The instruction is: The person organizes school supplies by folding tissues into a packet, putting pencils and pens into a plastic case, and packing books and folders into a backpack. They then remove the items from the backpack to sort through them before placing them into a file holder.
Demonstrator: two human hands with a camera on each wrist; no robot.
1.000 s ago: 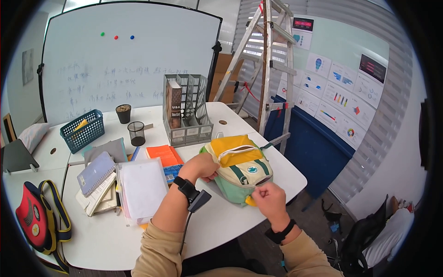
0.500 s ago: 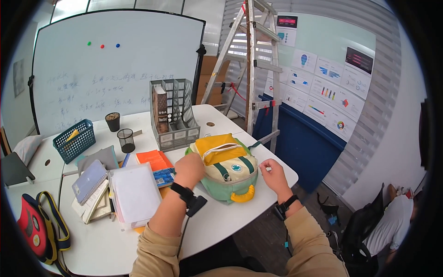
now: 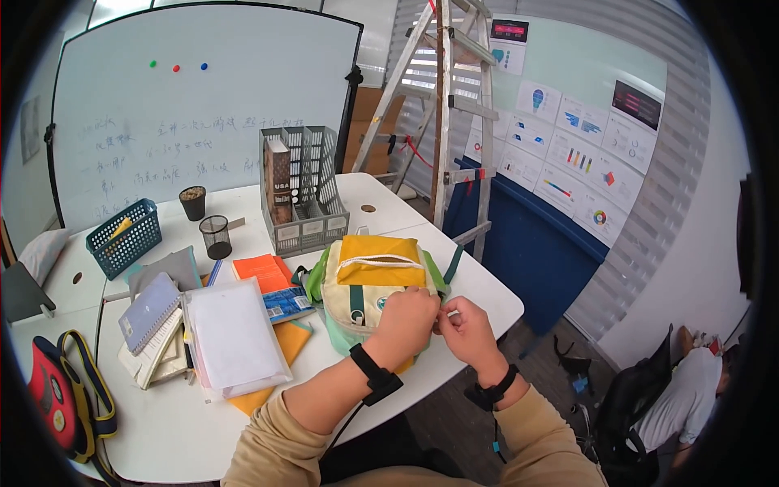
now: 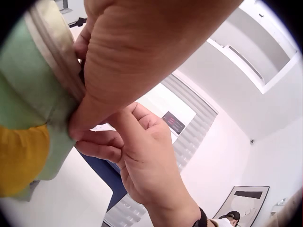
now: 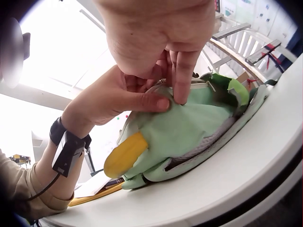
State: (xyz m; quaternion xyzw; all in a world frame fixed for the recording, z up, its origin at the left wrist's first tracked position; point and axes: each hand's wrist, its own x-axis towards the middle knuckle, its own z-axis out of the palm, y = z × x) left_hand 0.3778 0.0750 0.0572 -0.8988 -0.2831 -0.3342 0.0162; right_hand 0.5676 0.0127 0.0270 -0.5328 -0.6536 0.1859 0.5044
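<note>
A small backpack (image 3: 381, 272) in mint green, cream and yellow lies on the white table, its yellow front pocket partly unzipped. My left hand (image 3: 410, 325) reaches across its front and grips the right-hand edge, the thumb against the green side panel in the right wrist view. Close beside it, my right hand (image 3: 471, 333) pinches at the same edge, along the zipper (image 5: 163, 81). Whatever small part lies between its fingertips is hidden by the hands. A yellow handle (image 5: 127, 155) sticks out from the green panel below them.
Left of the backpack lie papers (image 3: 235, 337), notebooks (image 3: 150, 312) and an orange book (image 3: 264, 274). Behind stand a grey file rack (image 3: 304, 231), a mesh cup (image 3: 216, 237) and a teal basket (image 3: 126, 243). A red bag (image 3: 57, 398) sits far left; a ladder (image 3: 442, 122) stands beyond.
My left hand has moved right from the backpack's left side, across its front, to its right edge. My right hand left the lower zipper, drew away, then came back beside the left. The backpack has turned slightly.
</note>
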